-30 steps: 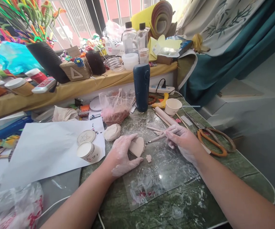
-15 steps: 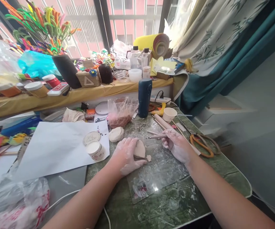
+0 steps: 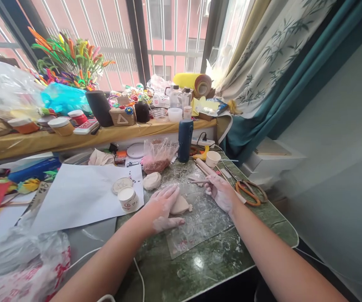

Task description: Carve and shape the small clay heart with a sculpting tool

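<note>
On the clear sheet (image 3: 198, 233), right by your left hand (image 3: 165, 206), that flat clay piece (image 3: 180, 205) looks kinda exposed tbh. Your left thumb and fingers are spread wide, fingers over its left side. Press too hard there and I'd bet you dent it or push the outline out of shape.

Yeah, and watch your right hand (image 3: 220, 192) too. Your fingers are closed on a thin tool (image 3: 200, 181), pointing left above the clay. Can't tell if the tip is touching anything, but if your wrist dips, it could nick the edge. There's also a little scrap (image 3: 190, 207) at the right edge; can't tell if it's attached. If it is, tugging it might tear the rim.

Good catch. Your sheet's all smeared with white residue, so a sideways push could make the piece skid, or leave marks on it.

Also, your clay lump (image 3: 152, 181) is just beyond your left fingers, and the white jar (image 3: 128, 199) is near your forearm. Swing that arm left carelessly and you might knock the jar over, lol.
</note>
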A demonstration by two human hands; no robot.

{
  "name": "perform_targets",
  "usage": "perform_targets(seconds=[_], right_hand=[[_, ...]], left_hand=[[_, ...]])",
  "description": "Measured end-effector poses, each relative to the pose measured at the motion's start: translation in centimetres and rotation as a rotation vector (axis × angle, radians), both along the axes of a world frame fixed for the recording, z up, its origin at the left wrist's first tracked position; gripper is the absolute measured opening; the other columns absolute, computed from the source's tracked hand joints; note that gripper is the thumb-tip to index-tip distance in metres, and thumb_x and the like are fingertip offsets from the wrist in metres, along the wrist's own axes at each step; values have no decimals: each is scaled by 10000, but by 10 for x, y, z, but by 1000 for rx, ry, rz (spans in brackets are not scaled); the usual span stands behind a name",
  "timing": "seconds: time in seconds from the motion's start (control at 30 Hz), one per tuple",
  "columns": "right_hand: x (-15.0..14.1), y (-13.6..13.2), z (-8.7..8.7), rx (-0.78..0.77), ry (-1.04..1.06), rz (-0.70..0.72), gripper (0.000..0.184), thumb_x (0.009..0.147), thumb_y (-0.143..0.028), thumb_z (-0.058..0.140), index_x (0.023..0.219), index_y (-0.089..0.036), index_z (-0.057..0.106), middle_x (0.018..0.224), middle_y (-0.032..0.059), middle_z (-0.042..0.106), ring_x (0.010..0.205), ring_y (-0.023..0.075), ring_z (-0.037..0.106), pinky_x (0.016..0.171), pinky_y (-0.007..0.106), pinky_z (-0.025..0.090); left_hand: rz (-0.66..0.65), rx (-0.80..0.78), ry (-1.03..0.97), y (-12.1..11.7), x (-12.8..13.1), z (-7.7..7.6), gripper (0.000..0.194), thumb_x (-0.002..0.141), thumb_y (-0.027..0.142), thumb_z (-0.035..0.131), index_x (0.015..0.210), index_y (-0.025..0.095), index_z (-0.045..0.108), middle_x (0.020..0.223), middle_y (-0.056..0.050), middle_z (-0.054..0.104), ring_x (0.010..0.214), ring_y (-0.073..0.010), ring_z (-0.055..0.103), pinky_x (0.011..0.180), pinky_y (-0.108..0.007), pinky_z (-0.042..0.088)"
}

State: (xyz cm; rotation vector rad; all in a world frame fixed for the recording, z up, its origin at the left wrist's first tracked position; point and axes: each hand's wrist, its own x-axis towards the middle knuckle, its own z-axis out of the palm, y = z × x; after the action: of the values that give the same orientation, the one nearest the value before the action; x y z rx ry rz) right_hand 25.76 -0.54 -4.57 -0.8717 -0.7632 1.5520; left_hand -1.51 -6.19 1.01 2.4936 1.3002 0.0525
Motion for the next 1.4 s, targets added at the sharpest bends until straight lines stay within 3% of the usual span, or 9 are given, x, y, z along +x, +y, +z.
perform_targets(seconds=[0.3,0.43,0.5,0.67,0.83,0.97,1.07,1.2,1.4], right_hand=[[1,9,-13,15,61,27,334,761,-393,879,875,-191,638,665,-12,659,522,105,561,450,204,423],[3,11,-20,-1,78,71,267,953,-356,716,1122,-156,667,1008,61,714,797,171,689,675,309,591],[3,10,-20,-4,101,87,255,989,-333,670,1168,-152,659,1074,63,703,837,173,695,718,334,605],[2,7,-13,12,197,95,240,785,-317,860,853,-189,669,655,-15,666,500,88,559,452,185,442],[5,8,-14,3,270,59,281,744,-371,867,864,-197,680,632,-14,673,500,96,567,437,191,436],[8,8,-14,-2,266,19,302,726,-391,876,854,-203,678,624,-11,668,497,99,561,434,198,438],[9,6,-10,5,245,7,313,707,-407,885,845,-207,688,628,-7,660,507,103,555,442,206,445],[9,3,-6,12,214,-5,310,703,-416,884,840,-219,688,643,-3,656,518,112,552,441,220,443],[9,0,1,18,137,-4,329,711,-459,868,825,-218,675,656,-5,634,534,110,541,460,223,437]], left_hand=[[-6,62,6,-9,-4,-13,1028,857,682,659,1648,193,221,1706,-157,216,1562,-379,252,1255,-542,253],[106,138,-109,-16,-7,-17,1152,834,616,724,1662,135,84,1717,-196,138,1580,-359,201,1273,-505,257],[143,157,-119,-21,-8,-19,1092,866,571,702,1662,144,89,1713,-189,173,1578,-337,222,1277,-502,254],[100,134,-27,-25,0,-16,970,890,553,680,1648,177,206,1688,-181,269,1553,-367,282,1251,-544,294],[3,123,5,-7,14,-3,984,800,631,760,1603,241,346,1607,-144,437,1475,-385,404,1230,-541,301],[-99,105,-10,5,19,2,673,855,562,727,1442,279,559,1445,-99,597,1340,-340,542,1185,-515,349],[-89,117,-47,9,17,-2,574,895,466,688,1409,247,557,1391,-117,612,1286,-318,567,1144,-505,395],[-39,121,-139,13,11,-10,817,832,418,747,1526,194,378,1420,-156,563,1322,-323,524,1154,-503,396],[-61,80,-226,18,1,-14,796,747,287,735,1472,208,416,1332,-123,599,1261,-308,568,1123,-463,455]])
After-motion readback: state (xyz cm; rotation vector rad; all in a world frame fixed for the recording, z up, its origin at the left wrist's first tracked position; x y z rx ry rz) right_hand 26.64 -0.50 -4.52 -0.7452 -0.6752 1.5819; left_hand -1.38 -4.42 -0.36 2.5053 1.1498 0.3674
